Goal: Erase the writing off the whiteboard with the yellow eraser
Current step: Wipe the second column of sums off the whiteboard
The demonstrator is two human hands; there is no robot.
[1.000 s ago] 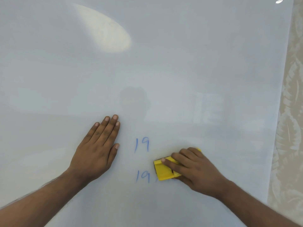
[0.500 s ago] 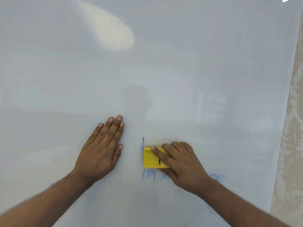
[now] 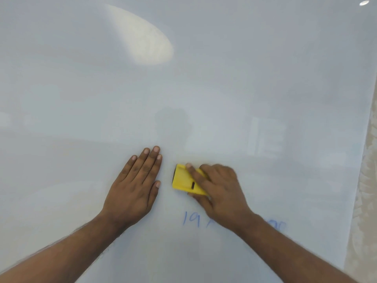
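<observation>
The whiteboard (image 3: 183,88) fills nearly the whole view. My right hand (image 3: 221,190) grips the yellow eraser (image 3: 183,180) and holds it against the board just right of my left hand. My left hand (image 3: 135,186) lies flat on the board with its fingers straight and together. Below the eraser stands blue writing (image 3: 191,219) that reads "19", followed by a stroke partly hidden by my right wrist. More faint blue marks (image 3: 279,225) show to the right of my right forearm.
The board's right edge (image 3: 361,160) runs down the right side, with a pale leaf-patterned wall (image 3: 367,201) beyond it. A bright oval light reflection (image 3: 146,41) sits high on the board.
My right hand slid the eraser up and to the left over the upper "19", which is gone now. My left hand has stayed flat in place.
</observation>
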